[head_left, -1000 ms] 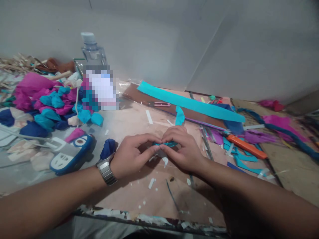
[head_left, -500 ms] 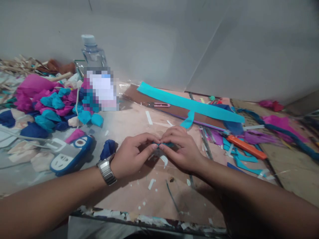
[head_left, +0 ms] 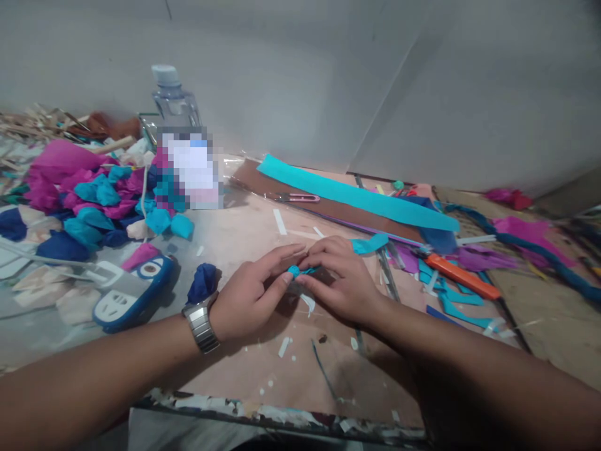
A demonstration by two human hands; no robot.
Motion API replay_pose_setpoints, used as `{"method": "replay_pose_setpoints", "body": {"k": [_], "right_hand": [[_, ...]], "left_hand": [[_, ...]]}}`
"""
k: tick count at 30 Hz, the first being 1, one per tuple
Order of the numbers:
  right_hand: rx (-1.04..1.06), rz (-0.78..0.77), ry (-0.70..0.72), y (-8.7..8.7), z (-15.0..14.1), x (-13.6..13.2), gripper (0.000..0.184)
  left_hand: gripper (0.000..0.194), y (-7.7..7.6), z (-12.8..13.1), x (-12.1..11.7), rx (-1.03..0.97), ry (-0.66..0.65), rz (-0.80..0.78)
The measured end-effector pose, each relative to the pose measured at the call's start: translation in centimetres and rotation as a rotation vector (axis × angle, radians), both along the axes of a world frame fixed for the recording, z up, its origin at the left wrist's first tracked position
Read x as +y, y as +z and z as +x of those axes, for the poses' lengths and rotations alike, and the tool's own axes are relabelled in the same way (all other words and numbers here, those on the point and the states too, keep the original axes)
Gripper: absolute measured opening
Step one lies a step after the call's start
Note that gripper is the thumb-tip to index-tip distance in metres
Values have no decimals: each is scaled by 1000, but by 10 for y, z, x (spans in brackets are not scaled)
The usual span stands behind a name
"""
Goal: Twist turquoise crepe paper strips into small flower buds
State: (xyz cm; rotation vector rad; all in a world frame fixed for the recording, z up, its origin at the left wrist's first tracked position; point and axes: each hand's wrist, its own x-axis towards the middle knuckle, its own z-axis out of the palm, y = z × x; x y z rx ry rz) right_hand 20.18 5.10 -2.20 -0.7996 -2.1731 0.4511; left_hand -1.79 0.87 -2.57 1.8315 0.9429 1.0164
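- Unrolling looks like the main risk for the turquoise strip (head_left: 294,271), held near the center of the frame; a slack pinch could let its small knot open.
- Pinching narrowly, the right hand (head_left: 346,282) grips the twisted part; the left hand (head_left: 248,294) has its thumb at the knot, but I cannot tell whether its grip is closed.
- Snagging or tearing could follow if the loose tail (head_left: 370,244), right of center, catches on nearby scraps.
- Staining or sticking is possible on the counter (head_left: 235,369), whose pinkish top carries white flecks and whose front edge, bottom center, looks ragged.
- Crowding at left comes from crumpled pieces (head_left: 94,188) and a blue-and-white device (head_left: 134,291); an orange cutter (head_left: 462,275) lies at right.
- Standing behind, a plain grey wall (head_left: 282,81) fills the top; the light looks dim.
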Motion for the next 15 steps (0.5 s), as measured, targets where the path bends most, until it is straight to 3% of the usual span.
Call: {"method": "replay_pose_setpoints", "body": {"k": [6, 12, 15], "right_hand": [[28, 35, -1, -1, 0, 0, 11], [34, 45, -8, 1, 0, 0, 11], [23, 64, -14, 2, 0, 0, 16]], "left_hand": [[46, 0, 2, 1, 0, -22, 40], [22, -1, 4, 1, -93, 61, -73], [16, 1, 3, 3, -65, 128, -14]]}}
